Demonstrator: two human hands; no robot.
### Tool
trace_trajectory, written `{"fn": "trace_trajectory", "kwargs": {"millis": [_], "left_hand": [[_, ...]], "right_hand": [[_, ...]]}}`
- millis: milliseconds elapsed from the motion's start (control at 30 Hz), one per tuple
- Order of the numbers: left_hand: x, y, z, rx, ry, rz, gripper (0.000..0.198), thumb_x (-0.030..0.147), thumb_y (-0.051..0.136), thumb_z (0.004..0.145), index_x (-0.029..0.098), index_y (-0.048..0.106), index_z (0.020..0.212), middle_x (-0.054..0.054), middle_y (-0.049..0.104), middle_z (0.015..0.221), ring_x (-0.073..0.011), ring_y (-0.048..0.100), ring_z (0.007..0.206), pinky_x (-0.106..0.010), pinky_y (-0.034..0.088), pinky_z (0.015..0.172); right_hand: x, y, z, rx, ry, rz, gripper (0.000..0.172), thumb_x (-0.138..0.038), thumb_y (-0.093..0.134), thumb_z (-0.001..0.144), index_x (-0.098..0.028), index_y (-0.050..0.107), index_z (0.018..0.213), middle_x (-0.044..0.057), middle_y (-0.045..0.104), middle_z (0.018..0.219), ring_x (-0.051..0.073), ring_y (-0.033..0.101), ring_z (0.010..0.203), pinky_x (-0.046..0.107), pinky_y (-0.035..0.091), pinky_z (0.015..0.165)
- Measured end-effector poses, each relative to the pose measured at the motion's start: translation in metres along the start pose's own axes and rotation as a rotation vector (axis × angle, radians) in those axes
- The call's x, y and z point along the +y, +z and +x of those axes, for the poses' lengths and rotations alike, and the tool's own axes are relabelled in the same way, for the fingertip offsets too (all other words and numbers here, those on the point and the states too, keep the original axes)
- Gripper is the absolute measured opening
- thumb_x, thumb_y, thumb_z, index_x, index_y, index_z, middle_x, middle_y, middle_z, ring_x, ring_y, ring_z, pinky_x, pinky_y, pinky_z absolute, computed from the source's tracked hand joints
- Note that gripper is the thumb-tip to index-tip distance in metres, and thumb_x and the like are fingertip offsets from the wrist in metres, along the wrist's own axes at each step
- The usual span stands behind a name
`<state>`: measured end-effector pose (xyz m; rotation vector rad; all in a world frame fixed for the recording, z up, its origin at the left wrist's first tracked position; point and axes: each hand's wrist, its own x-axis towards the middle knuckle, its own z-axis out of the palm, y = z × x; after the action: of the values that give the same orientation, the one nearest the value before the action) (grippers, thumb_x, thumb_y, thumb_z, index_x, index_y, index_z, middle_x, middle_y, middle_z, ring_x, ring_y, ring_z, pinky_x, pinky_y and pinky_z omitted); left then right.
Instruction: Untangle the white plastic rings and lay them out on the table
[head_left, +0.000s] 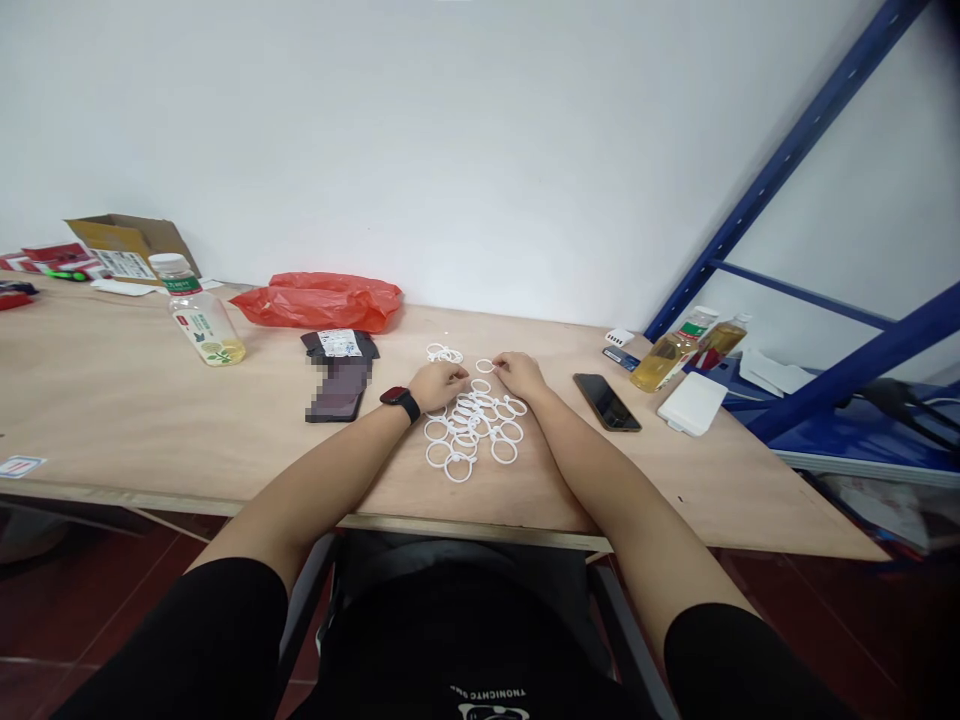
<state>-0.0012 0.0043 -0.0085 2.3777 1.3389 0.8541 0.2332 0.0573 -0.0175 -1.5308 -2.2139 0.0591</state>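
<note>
White plastic rings [504, 451], each with a small eyelet like a curtain ring, lie in a loose overlapping pile on the wooden table. My right hand [521, 373] is at the far right side of the pile, its fingertips pinched on the edge of one white ring [485, 366]. Across from it, my left hand [439, 386] has thumb and fingers pressed together; whatever is between them is too small to make out. A smaller group of white rings [445, 354] lies just beyond my left hand. A black watch is on my left wrist.
A phone [607, 402], a white case [692, 404] and a tea bottle [673, 350] stand to the right, beside a blue metal frame [795, 180]. Leftward are a red plastic bag [322, 300], a dark pouch [341, 375], another bottle [199, 312] and an open cardboard box [135, 243].
</note>
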Motion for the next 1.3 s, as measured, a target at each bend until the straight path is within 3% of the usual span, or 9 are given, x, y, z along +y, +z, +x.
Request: {"fn": "trace_trajectory", "kwargs": {"millis": [100,233,333,467,667,867,967,1067,1300], "left_hand": [[-0.003,-0.002,0.000,0.038,0.031,0.032,0.031,0.037,0.060,0.086,0.016,0.072,0.106,-0.009,0.071,0.105,-0.0216,0.064,0.095,-0.034,0.050,0.089],[-0.002,-0.004,0.000,0.183,0.132,0.052,0.040,0.035,0.067,0.082,0.016,0.067,0.117,-0.012,0.065,0.116,-0.0254,0.059,0.111,-0.040,0.044,0.102],[0.001,-0.005,0.000,0.238,0.136,0.059,0.037,0.033,0.067,0.082,0.018,0.068,0.115,-0.011,0.064,0.118,-0.0251,0.058,0.112,-0.040,0.044,0.103],[0.005,-0.007,-0.001,0.212,0.104,-0.002,0.028,0.031,0.065,0.084,0.019,0.070,0.109,-0.008,0.069,0.110,-0.0229,0.062,0.105,-0.037,0.047,0.098],[0.001,0.000,0.002,0.185,0.035,-0.272,0.024,0.029,0.065,0.081,0.016,0.073,0.100,-0.007,0.073,0.102,-0.0199,0.066,0.094,-0.033,0.050,0.090],[-0.008,0.006,0.006,0.072,-0.075,-0.587,0.031,0.040,0.071,0.076,0.010,0.072,0.086,-0.009,0.074,0.085,-0.0177,0.067,0.074,-0.029,0.053,0.069],[-0.008,0.004,0.007,0.106,-0.069,-0.584,0.033,0.042,0.069,0.077,0.010,0.074,0.085,-0.007,0.074,0.081,-0.0166,0.066,0.072,-0.027,0.052,0.066],[-0.004,0.003,0.008,0.157,-0.065,-0.548,0.035,0.043,0.067,0.079,0.010,0.076,0.086,-0.006,0.074,0.079,-0.0170,0.066,0.071,-0.026,0.051,0.065],[0.000,0.002,0.007,0.211,-0.061,-0.518,0.025,0.028,0.063,0.079,0.012,0.077,0.093,-0.007,0.077,0.091,-0.0200,0.069,0.083,-0.029,0.054,0.076]], "right_hand": [[-0.011,-0.007,-0.007,0.042,-0.074,0.030,0.020,-0.021,0.059,0.086,-0.021,0.073,0.101,0.006,0.074,0.103,0.023,0.063,0.101,0.037,0.045,0.094],[-0.031,-0.015,-0.012,0.131,-0.200,0.146,0.026,-0.021,0.059,0.087,-0.022,0.070,0.110,0.006,0.073,0.104,0.023,0.062,0.100,0.038,0.045,0.094],[-0.048,-0.018,-0.016,0.150,-0.299,0.205,0.027,-0.021,0.059,0.088,-0.024,0.069,0.113,0.005,0.072,0.103,0.023,0.061,0.101,0.039,0.044,0.095],[-0.063,-0.017,-0.021,0.157,-0.368,0.278,0.028,-0.022,0.059,0.089,-0.026,0.068,0.115,0.005,0.072,0.103,0.023,0.060,0.102,0.038,0.044,0.096],[-0.066,-0.015,-0.026,0.192,-0.303,0.367,0.026,-0.024,0.062,0.087,-0.025,0.069,0.112,0.005,0.072,0.099,0.021,0.063,0.097,0.036,0.046,0.092],[-0.064,-0.012,-0.025,0.214,-0.239,0.402,0.021,-0.032,0.065,0.087,-0.023,0.072,0.105,0.005,0.072,0.094,0.021,0.063,0.094,0.036,0.047,0.090],[-0.064,-0.013,-0.025,0.196,-0.222,0.414,0.018,-0.033,0.060,0.090,-0.023,0.074,0.091,0.005,0.072,0.090,0.019,0.063,0.091,0.034,0.046,0.088],[-0.063,-0.014,-0.024,0.197,-0.233,0.430,0.019,-0.032,0.058,0.091,-0.022,0.074,0.091,0.005,0.073,0.089,0.019,0.063,0.090,0.032,0.046,0.087],[-0.063,-0.007,-0.024,0.230,-0.193,0.512,0.010,-0.026,0.063,0.084,-0.021,0.071,0.087,0.004,0.071,0.087,0.018,0.063,0.083,0.032,0.048,0.083]]}}
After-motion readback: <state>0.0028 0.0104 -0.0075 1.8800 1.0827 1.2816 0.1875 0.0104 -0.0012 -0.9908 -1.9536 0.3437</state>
